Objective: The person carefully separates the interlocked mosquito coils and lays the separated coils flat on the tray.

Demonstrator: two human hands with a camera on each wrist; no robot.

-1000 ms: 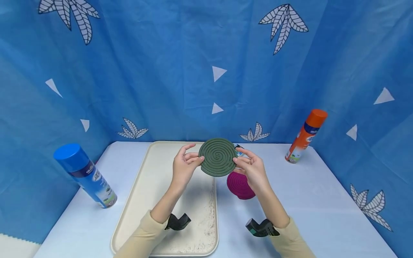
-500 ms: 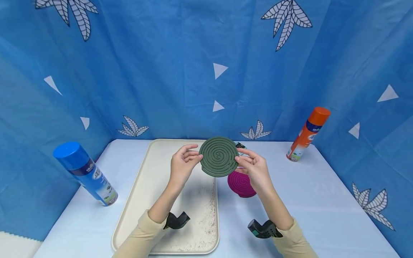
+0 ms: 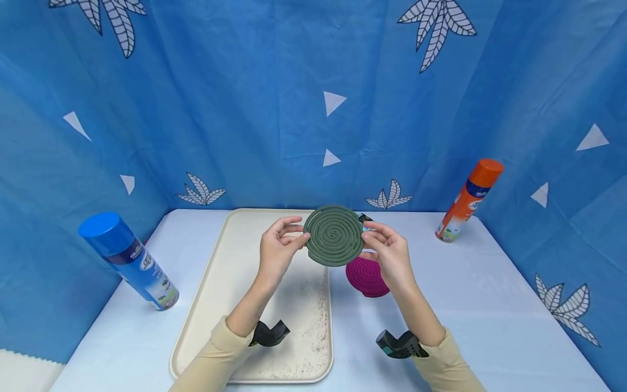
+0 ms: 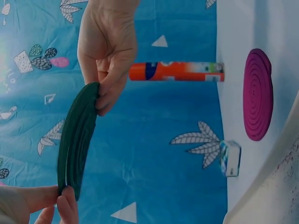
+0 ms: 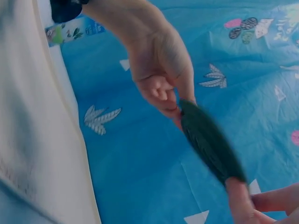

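A green mosquito coil (image 3: 333, 236), a flat round spiral, is held up above the table between my two hands. My left hand (image 3: 278, 247) pinches its left edge between thumb and fingers. On the opposite edge, my right hand (image 3: 389, 250) pinches it the same way. The left wrist view shows the green coil (image 4: 77, 140) nearly edge-on, with fingertips at both ends. Below my right hand, a magenta mosquito coil (image 3: 366, 276) lies flat on the white table, partly covered by that hand in the head view.
A cream tray (image 3: 210, 305) lies under my left forearm. A blue spray can (image 3: 132, 264) stands at the left, an orange spray can (image 3: 467, 201) at the back right. Behind the green coil sits a small box (image 4: 230, 158). Blue patterned cloth (image 3: 274, 109) encloses the back and sides.
Both hands keep hold of the green mosquito coil, which has tilted slightly and shifted a little to the right. The whole scene has slid slightly upward in the head view.
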